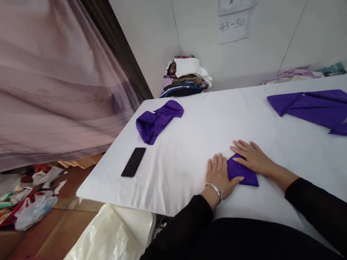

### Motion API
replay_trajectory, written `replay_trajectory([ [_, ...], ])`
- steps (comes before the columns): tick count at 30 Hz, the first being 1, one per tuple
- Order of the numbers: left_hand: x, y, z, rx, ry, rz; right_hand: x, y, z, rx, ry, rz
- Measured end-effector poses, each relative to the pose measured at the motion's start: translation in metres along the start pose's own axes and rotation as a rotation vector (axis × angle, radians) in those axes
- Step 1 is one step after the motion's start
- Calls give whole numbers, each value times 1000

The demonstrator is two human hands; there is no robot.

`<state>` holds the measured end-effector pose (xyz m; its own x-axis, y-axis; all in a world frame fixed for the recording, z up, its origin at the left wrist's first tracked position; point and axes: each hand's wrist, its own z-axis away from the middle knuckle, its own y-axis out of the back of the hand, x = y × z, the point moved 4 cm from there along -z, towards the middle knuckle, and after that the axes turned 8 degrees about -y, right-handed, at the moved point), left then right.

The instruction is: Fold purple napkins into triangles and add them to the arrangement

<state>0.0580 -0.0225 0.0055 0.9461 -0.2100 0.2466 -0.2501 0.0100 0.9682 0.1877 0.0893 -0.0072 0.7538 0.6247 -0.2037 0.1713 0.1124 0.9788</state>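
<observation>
Folded purple cloth point(247, 175), touched from both sides.
Left hand point(221, 176) on its left edge, right hand point(255, 158) on its far right; fingers point(220, 162) outstretched, gripping nothing.

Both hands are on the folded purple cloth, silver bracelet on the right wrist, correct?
Wrong wrist: the head view shows the silver bracelet on the wrist of the left hand, not the right hand. Both hands are on the folded purple cloth.

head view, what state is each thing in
small purple cloth, folded
left hand, open, thumb on cloth
right hand, open, thumb on cloth
phone, lying flat
purple cloth beyond phone, bunched
purple cloths at right, folded
clothes pile, stacked
curtain, hanging
white tablecloth, spread
plastic sheet, crumpled
</observation>
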Motion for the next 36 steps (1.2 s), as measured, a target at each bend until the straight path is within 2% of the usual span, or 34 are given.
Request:
replay_trajectory([
  [6,-14,8,23,28,12,-63,-2,0,-2,-24,-17,-36],
  [11,-29,9,34,-43,29,-139,-9,12,-2,-60,-34,-91],
  [15,-30,10,17,-34,52,-187,-13,21,-2,-59,-31,-148],
  [18,-14,10,-6,30,-54,-201,-14,23,-2,-49,-35,-169],
  [21,-2,0,-22,28,-147,-178,-15,22,-1,-51,-39,-184],
  [23,-2,-10,-25,13,-168,-169,-15,22,-1,-47,-38,-195],
  [25,-6,-19,-23,49,-182,-179,-16,23,-2,-40,-40,-202],
  [30,-20,-33,-11,235,-190,-231,-7,22,-10,-41,-92,-205],
  [36,-36,-43,1,281,-147,-289,10,19,-22,-21,-185,-180],
])
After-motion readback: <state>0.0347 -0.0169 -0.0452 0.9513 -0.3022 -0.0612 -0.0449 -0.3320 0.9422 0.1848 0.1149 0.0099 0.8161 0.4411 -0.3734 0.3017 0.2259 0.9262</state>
